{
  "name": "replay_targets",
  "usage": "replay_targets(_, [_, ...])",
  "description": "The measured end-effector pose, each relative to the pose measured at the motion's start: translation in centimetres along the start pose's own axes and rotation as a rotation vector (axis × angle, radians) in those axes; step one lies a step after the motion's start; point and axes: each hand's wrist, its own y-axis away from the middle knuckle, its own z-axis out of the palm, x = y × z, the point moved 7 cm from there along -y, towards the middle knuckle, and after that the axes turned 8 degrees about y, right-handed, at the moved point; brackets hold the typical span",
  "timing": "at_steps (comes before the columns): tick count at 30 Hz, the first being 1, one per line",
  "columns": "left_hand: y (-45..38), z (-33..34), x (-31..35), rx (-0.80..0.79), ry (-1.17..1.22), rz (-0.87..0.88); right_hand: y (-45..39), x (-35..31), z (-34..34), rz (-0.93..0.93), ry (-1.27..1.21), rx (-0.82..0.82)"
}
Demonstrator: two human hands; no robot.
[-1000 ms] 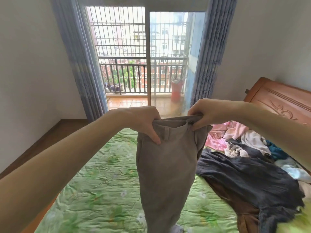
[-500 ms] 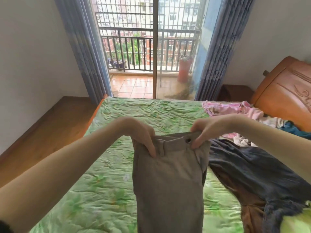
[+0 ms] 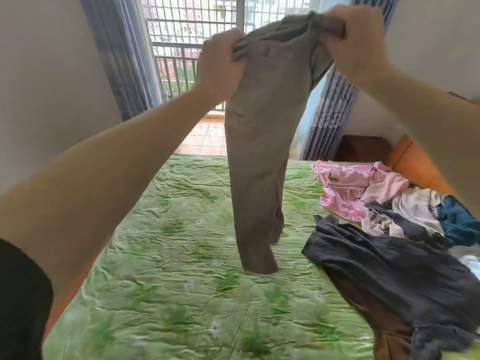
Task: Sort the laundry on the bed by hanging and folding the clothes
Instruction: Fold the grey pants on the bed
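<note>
Left hand (image 3: pixel 220 64) and right hand (image 3: pixel 355 40) raised high, fingers of each curled tight into opposite ends of waistband of grey-brown trousers (image 3: pixel 259 157). Legs hanging straight down together, hems just above or barely touching green quilted bed (image 3: pixel 168 281); cannot tell which. At right on bed, heaped laundry pile (image 3: pixel 389 229): pink, white, teal, dark grey.

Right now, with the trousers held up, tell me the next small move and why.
Probably lower the trousers flat onto the bare green bedspread. Both hands, left and right, grip the waistband high, the legs hang together, and the hem is near the bed.
</note>
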Motion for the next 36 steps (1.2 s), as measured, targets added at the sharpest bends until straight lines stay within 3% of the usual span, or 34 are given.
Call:
replay_targets(5, [2.5, -0.2, 1.1, -0.043, -0.019, 0.121, 3.8, 0.8, -1.4, -0.171, 0.069, -0.034])
replay_targets(10, [9.8, 4.3, -1.3, -0.285, -0.05, 0.054, 13.5, 1.7, 3.3, -0.135, 0.019, -0.232])
replay_targets(14, [20.1, 9.5, -5.6, -0.542, -0.099, -0.039, 24.7, 1.9, 8.3, -0.068, 0.027, -0.406])
replay_targets(18, [33.2, 14.3, -9.9, -0.815, -0.18, -0.092, 35.9, 0.6, 13.5, -0.066, 0.071, -0.705])
replay_targets(25, [51.1, 17.7, -12.4, -0.949, -0.162, -0.219, 51.1, -2.1, 17.1, -0.072, 0.059, -1.005])
replay_targets(30, [57.4, 18.3, -12.0, -1.142, -0.219, -0.206, 57.3, -4.0, 16.9, -0.104, -0.017, -1.05])
replay_targets(36, [61.9, 18.9, -11.5, -1.223, -0.249, -0.197, 62.6, -5.0, 17.4, -0.108, -0.031, -1.11])
